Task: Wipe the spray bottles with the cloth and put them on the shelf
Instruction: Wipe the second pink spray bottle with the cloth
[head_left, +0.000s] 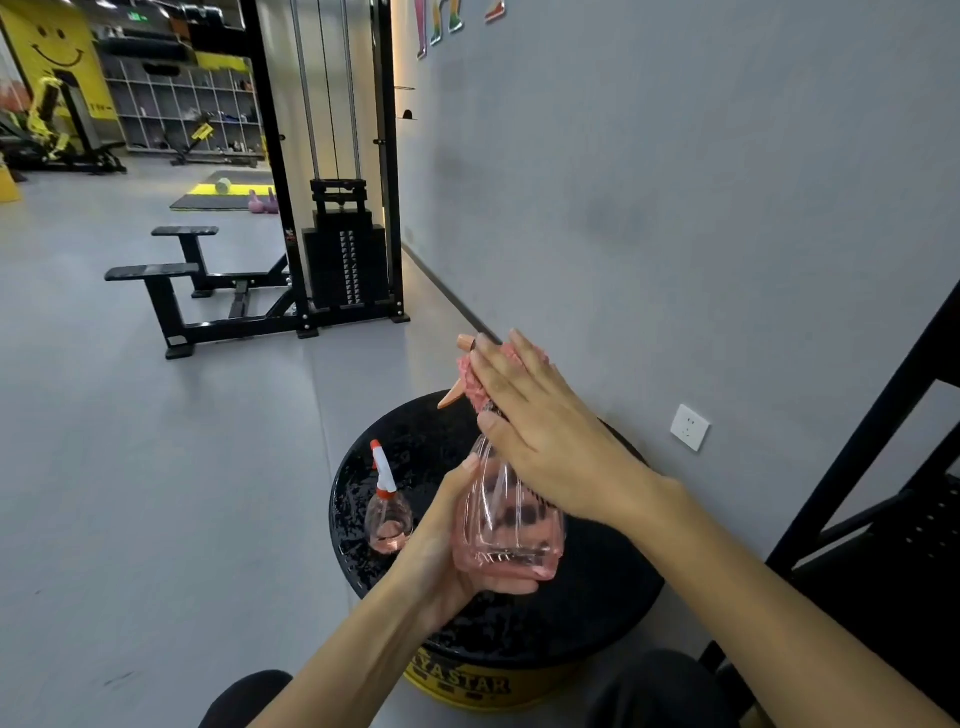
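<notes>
My left hand (447, 540) grips the base of a clear pink spray bottle (506, 525) and holds it upright above a round black platform (597, 613). My right hand (540, 426) lies over the bottle's neck and head, fingers wrapped round a pink cloth (475, 382) that covers the sprayer. The orange trigger and nozzle stick out to the left of the cloth. A second, smaller pink spray bottle (388, 514) with a white and red head stands on the platform to the left.
The platform has a yellow side with lettering (457, 686). A black shelf frame (883, 467) rises at the right against the grey wall, near a white socket (689, 427). A black cable machine (343, 249) and bench stand further back on the grey floor.
</notes>
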